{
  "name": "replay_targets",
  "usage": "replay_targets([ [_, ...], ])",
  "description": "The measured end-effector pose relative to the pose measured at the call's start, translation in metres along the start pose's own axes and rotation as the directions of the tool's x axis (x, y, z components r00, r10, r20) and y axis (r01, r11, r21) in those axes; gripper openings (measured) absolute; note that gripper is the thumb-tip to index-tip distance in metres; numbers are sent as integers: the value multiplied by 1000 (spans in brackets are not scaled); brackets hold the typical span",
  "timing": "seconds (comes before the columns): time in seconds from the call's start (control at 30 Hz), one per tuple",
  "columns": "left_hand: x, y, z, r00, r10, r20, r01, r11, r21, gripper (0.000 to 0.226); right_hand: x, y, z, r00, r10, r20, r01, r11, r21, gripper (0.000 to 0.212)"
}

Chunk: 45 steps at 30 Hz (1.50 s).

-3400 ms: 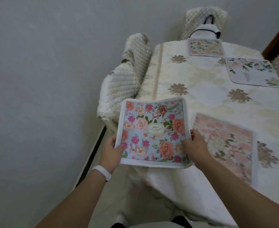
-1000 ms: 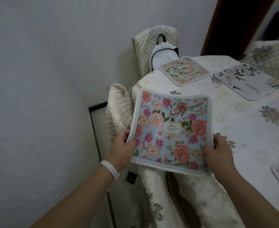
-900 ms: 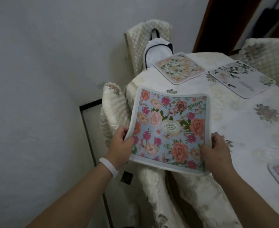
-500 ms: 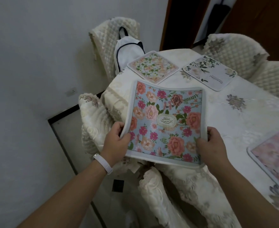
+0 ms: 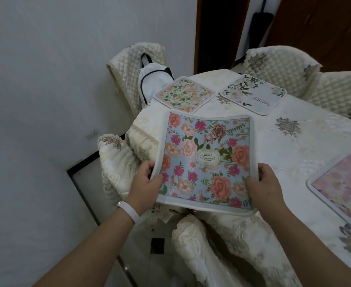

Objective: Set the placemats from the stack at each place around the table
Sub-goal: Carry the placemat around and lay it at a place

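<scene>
A blue placemat [image 5: 206, 154] with pink and orange flowers hangs over the table's near-left edge. My left hand [image 5: 146, 183] grips its lower left edge, thumb on top. My right hand [image 5: 262, 183] grips its lower right edge the same way. The cream tablecloth [image 5: 294, 146] bears three laid mats: a green-and-peach floral mat [image 5: 183, 94] at the far left end, a white leafy mat [image 5: 253, 93] beside it, and a pink floral mat [image 5: 344, 187] at the right, partly cut off by the frame.
Quilted cream chairs stand around the table: one [image 5: 118, 162] just left of the held mat, one [image 5: 193, 243] below it, one [image 5: 129, 67] at the far end with a white bag [image 5: 155, 79] on it, others [image 5: 280, 65] at the far right. A white wall lies left.
Both hands have carried the blue mat along the table's left side toward the far end. The view has swung right, so the far mats and the pink mat now sit closer.
</scene>
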State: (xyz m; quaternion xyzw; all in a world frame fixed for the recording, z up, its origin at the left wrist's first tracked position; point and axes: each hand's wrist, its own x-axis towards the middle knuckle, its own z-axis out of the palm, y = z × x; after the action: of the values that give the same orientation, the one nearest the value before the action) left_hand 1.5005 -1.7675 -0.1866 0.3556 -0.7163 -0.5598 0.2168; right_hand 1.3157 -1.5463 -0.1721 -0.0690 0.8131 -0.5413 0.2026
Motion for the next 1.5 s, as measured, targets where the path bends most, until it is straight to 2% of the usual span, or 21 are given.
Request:
replay_targets([
  [0.37, 4, 32, 22, 1000, -16, -18, 16, 1000, 11, 16, 10, 5, -22, 1000, -6, -7, 7, 996, 92, 21],
  [0.57, 45, 18, 19, 998, 12, 69, -17, 997, 75, 10, 24, 13, -5, 996, 67, -59, -60, 992, 111, 21],
  [0.73, 105, -6, -9, 983, -4, 182, -17, 993, 113, 14, 38, 7, 44, 984, 126, -129, -112, 988, 106, 19],
  [1.0, 204, -43, -68, 956, -39, 291, -1, 991, 137, 13, 55, -32, 164, 957, 208, -202, -198, 978, 68, 18],
  [1.33, 276, -43, -81, 881, -9, 473, -33, 996, 79, 15, 50, -55, 210, 859, 291, -421, -264, 957, 121, 19],
  [1.5, 293, -48, -73, 821, -53, 569, 31, 998, 49, 16, 44, -45, 220, 799, 350, -489, -299, 937, 182, 16],
])
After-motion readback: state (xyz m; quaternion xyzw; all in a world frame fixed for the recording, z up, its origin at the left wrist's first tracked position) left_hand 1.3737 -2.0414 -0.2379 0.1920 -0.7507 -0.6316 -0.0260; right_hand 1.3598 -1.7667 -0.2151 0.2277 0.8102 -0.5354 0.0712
